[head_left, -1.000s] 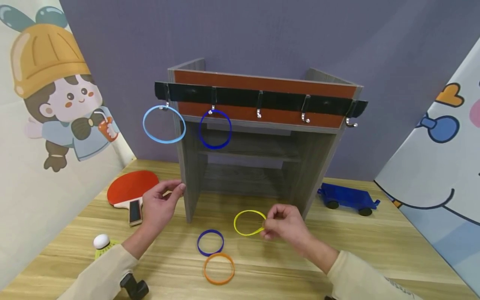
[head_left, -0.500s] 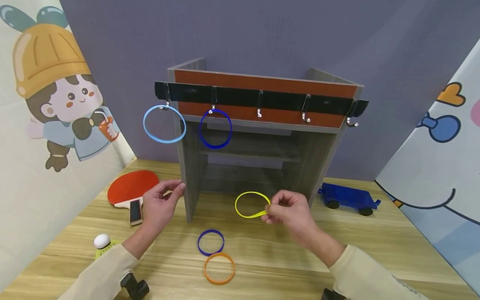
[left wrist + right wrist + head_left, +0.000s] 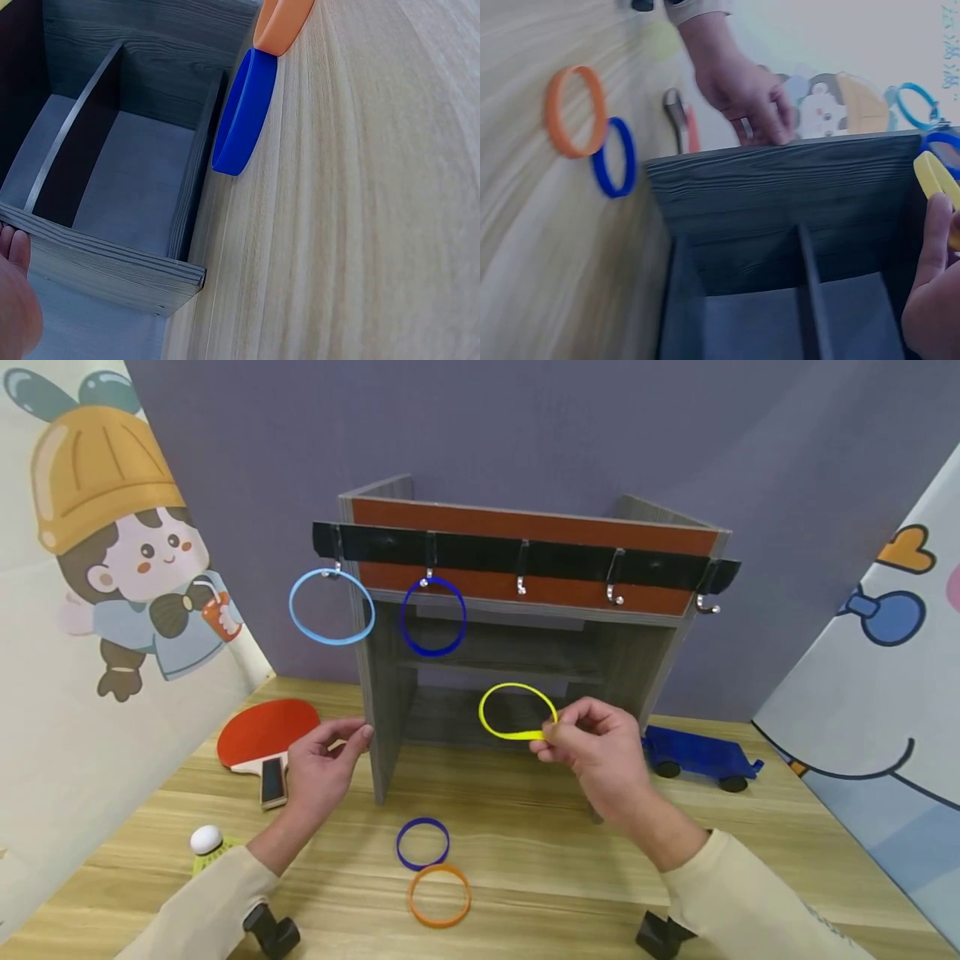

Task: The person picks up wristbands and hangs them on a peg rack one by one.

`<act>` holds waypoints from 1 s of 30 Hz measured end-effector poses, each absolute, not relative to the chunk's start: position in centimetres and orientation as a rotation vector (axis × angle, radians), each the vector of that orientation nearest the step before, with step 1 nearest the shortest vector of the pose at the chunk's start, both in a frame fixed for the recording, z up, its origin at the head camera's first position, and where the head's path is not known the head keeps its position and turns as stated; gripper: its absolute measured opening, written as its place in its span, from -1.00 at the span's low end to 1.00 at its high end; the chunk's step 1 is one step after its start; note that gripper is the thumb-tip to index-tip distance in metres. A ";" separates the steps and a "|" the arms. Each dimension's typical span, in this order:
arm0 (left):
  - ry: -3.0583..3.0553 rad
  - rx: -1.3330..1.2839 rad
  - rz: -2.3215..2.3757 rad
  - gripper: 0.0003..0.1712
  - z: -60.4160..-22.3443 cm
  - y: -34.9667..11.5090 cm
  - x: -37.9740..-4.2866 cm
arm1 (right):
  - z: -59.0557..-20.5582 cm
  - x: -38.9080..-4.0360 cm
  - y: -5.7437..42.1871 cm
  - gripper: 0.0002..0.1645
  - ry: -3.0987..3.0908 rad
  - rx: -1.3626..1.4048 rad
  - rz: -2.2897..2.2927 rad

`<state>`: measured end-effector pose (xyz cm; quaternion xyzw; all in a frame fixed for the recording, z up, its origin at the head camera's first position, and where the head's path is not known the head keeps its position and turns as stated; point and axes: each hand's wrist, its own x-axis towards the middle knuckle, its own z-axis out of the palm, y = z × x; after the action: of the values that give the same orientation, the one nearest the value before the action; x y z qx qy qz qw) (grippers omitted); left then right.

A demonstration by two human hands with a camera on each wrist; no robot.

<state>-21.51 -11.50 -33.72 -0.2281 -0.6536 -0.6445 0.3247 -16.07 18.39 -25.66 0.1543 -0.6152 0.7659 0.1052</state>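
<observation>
In the head view my right hand (image 3: 600,752) pinches a yellow wristband (image 3: 517,735) between thumb and fingers, held up before the lower part of a grey wooden shelf unit (image 3: 381,718). My left hand (image 3: 326,764) rests its fingertips against the front edge of the unit's left side panel, seen also in the right wrist view. A black rail (image 3: 480,550) with several metal hooks runs across the unit's top. A light blue wristband (image 3: 293,618) hangs on the leftmost hook, a dark blue wristband (image 3: 433,652) on the one beside it.
A purple-blue wristband (image 3: 400,852) and an orange wristband (image 3: 439,923) touch each other on the wooden table (image 3: 540,902). A red table tennis paddle (image 3: 266,731) and a shuttlecock (image 3: 206,841) lie at left. Right of the unit stands a blue toy cart (image 3: 697,753).
My right hand has risen with the yellow wristband, from low above the table to in front of the lower shelf, and slightly right. My left hand has stayed at the side panel.
</observation>
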 end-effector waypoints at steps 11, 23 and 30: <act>-1.702 -0.567 -1.733 -0.86 -35.6 -12.0 -23.2 | -22.9 -16.1 18.3 -0.73 -1.657 0.562 2.246; -1.696 -0.611 -1.713 -0.87 -33.6 -11.5 -21.6 | -20.5 -16.5 18.0 -0.79 -1.518 0.665 2.226; -1.705 -0.614 -1.700 -0.86 -33.6 -11.5 -21.6 | -19.4 -17.1 17.7 -0.81 -1.484 0.636 2.249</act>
<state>-21.63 -11.47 -33.57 -0.2341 -0.6494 -0.6477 0.3225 -17.10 17.67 -19.40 0.2258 -0.5268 0.7982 0.1853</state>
